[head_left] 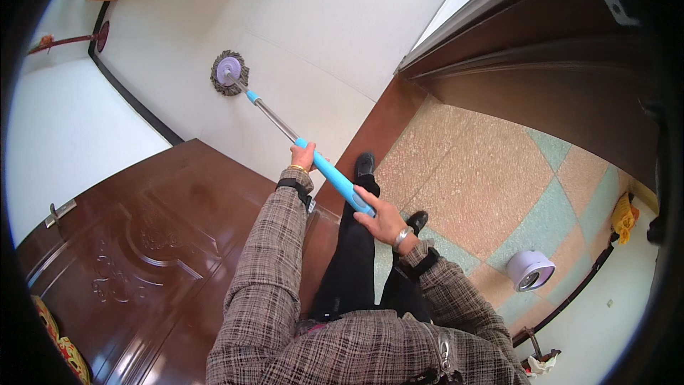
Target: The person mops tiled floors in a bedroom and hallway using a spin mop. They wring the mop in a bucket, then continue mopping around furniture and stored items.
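A spin mop (pixel 284 125) with a blue and silver handle slants from my body toward the far left. Its round head (pixel 229 71), a lilac disc with a grey-brown string fringe, rests on the pale floor. My left hand (pixel 304 157) is closed round the handle at the upper end of the blue grip. Lower down, near the handle's end, my right hand (pixel 385 218) is wrapped over the blue grip (pixel 335 177). A bracelet shows on each wrist.
A brown carved door (pixel 135 257) stands at the left, another dark door (pixel 541 64) at the upper right. A reddish-brown threshold (pixel 381 128) divides pale floor from patterned tiles. A lilac and white bucket (pixel 530 271) stands at the right. My black shoes (pixel 365 164) are by the threshold.
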`<state>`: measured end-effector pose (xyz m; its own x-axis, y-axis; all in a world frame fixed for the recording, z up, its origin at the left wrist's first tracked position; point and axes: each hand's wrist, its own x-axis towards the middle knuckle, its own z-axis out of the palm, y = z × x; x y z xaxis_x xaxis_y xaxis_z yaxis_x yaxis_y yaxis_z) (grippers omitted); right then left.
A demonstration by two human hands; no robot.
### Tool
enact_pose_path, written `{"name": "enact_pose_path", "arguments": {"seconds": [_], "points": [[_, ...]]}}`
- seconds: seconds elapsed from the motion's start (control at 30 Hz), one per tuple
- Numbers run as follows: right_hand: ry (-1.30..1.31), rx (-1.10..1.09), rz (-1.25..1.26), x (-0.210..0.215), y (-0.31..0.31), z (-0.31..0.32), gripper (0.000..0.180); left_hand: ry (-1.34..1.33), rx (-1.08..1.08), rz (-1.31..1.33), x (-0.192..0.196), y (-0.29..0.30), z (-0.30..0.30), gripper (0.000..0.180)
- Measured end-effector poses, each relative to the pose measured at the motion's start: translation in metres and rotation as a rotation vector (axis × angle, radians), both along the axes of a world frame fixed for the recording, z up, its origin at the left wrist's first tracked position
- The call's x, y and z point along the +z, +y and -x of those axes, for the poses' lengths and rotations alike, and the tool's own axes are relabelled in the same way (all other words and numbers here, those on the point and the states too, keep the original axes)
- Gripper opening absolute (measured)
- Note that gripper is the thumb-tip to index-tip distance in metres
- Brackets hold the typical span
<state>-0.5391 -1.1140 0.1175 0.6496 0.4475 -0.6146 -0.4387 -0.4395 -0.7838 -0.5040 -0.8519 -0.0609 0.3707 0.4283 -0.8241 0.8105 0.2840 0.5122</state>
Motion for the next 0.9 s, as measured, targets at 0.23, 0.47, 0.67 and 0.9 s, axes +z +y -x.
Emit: {"name": "enact_pose_path", "arguments": {"seconds": [0.23, 0.47, 0.67, 0.9], "points": [[-0.009, -0.066, 0.163, 0.061, -0.116, 0.086, 0.059, 0.174, -0.305, -0.104, -0.018, -0.105, 0.038, 0.054], [0.265, -0.243, 0.363, 0.189, -0.328, 0.285, 0.055, 0.063, -0.414, 0.256, 0.005, -0.372, 0.251, 0.035], [0.195, -0.308, 0.295, 0.257, -0.402, 0.408, 0.051, 0.278, -0.522, 0.760, 0.079, -0.462, 0.338, 0.027], [0.280, -0.300, 0.390, 0.196, -0.325, 0.317, 0.059, -0.163, -0.510, 0.419, 0.044, -0.366, 0.237, 0.021]]}}
